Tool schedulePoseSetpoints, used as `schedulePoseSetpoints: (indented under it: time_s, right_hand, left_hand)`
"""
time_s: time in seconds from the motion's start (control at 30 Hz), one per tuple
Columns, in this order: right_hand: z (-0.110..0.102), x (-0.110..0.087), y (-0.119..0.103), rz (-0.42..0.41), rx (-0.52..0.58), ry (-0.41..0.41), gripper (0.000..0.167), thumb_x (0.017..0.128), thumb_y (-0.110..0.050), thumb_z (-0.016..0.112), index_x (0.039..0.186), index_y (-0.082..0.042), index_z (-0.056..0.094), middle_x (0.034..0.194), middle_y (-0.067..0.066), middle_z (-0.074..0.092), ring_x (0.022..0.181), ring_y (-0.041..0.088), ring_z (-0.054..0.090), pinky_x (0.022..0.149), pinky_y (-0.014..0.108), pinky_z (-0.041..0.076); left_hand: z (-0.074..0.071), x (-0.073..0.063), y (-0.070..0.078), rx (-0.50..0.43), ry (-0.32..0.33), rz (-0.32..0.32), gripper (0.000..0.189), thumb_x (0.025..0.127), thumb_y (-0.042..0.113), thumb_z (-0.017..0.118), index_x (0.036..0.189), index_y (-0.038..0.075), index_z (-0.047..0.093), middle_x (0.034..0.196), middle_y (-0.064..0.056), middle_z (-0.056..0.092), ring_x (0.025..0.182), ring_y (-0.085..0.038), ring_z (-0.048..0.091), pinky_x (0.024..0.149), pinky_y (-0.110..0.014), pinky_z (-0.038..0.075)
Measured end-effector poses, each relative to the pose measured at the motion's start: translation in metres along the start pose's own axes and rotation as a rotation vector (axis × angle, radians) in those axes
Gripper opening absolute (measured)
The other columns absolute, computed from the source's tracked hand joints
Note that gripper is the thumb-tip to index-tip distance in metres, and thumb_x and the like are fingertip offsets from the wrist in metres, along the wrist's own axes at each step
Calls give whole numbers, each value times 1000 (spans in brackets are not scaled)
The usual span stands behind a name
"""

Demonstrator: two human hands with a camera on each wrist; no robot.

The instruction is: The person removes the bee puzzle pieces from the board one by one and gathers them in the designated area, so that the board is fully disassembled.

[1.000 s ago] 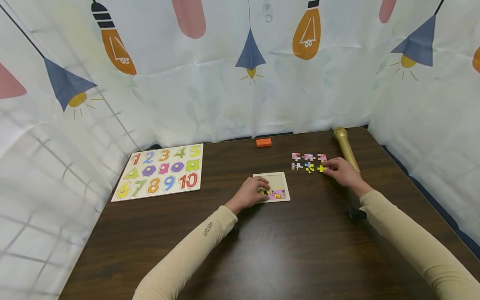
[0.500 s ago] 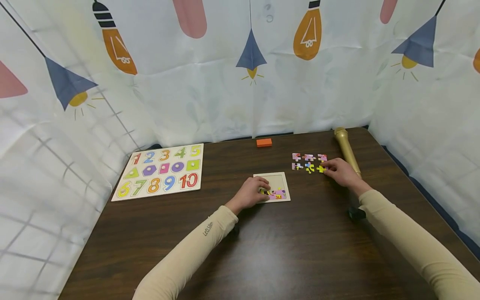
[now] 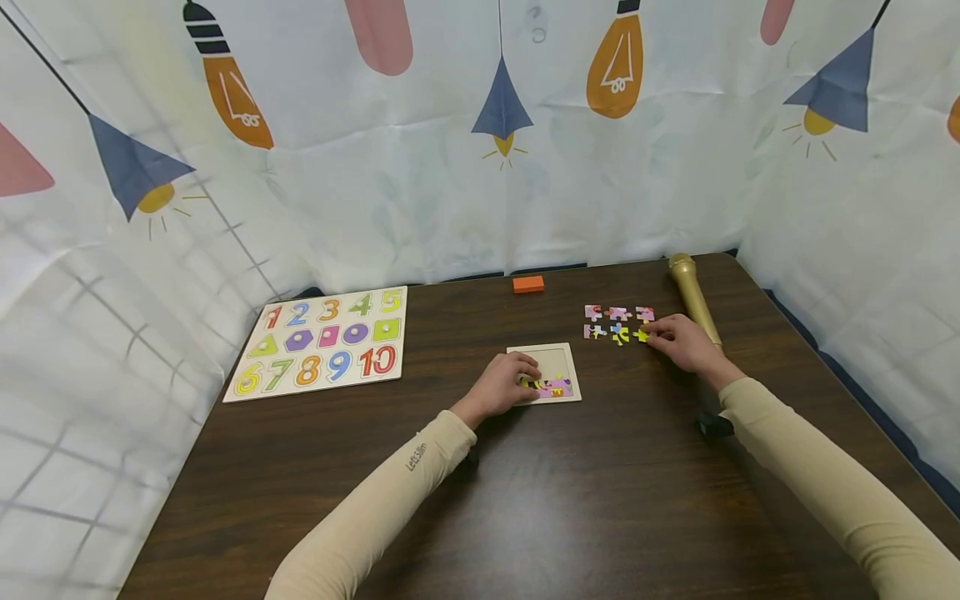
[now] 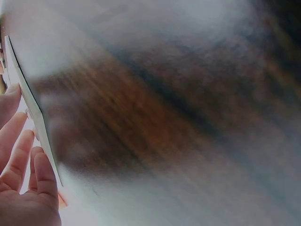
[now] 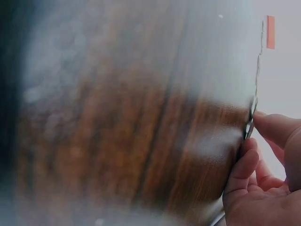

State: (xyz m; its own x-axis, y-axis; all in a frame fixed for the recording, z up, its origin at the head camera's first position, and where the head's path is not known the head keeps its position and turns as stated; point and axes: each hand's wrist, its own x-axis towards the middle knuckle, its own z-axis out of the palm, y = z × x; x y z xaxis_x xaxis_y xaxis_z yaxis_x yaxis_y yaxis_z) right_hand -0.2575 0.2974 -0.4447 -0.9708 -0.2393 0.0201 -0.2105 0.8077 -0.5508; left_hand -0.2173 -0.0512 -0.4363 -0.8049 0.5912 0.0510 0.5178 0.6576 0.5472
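Note:
My left hand (image 3: pixel 504 387) rests on the left part of a small wooden puzzle tray (image 3: pixel 573 374), its fingertips spread over the surface. Joined pink and yellow puzzle pieces (image 3: pixel 557 387) line the tray's near side; the hand covers some of them. In the left wrist view, the fingers (image 4: pixel 44 172) lie along the pale tray (image 4: pixel 32 101). Off to the right, my right hand (image 3: pixel 681 342) pinches the edge of a yellow jigsaw piece (image 3: pixel 641 335) between thumb and fingers. That piece sits at the right end of the nearer of two rows of loose pieces (image 3: pixel 618 315).
A number and shape board (image 3: pixel 341 340) lies on the left of the dark table (image 3: pixel 480 517). An orange block (image 3: pixel 528 284) is near the back edge. Behind my right hand lies a gold microphone (image 3: pixel 695 296). A printed curtain (image 3: pixel 435 200) hangs behind the table.

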Motion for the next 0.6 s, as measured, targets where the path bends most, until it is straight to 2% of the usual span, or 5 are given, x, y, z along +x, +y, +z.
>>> schedulePoseSetpoints:
  time_s: [0.27,0.47,0.6]
  right_hand:
    - [-2,2,2,-2,3,-24,32,97,-12,59,123,7,63,119,28,55,104,38,51,89,56,43]
    - [-2,4,3,-17,17,-19,35,92,-15,68,120,6,66,106,20,57,96,32,53,82,46,42]
    - [-1,4,3,-48,-11,-1,33,91,-13,70,117,6,67,105,22,60,95,33,54,84,49,43]
  left_hand:
    - [0,1,0,7,-4,-9,25,84,12,77,106,2,74,121,-12,65,117,-28,54,103,-42,38]
    - [0,1,0,1,-5,-19,26,84,12,77,107,2,74,122,-12,65,118,-28,54,104,-42,37]
    - [0,1,0,2,-9,-17,26,84,12,77,107,2,74,121,-11,65,117,-27,55,104,-41,38]
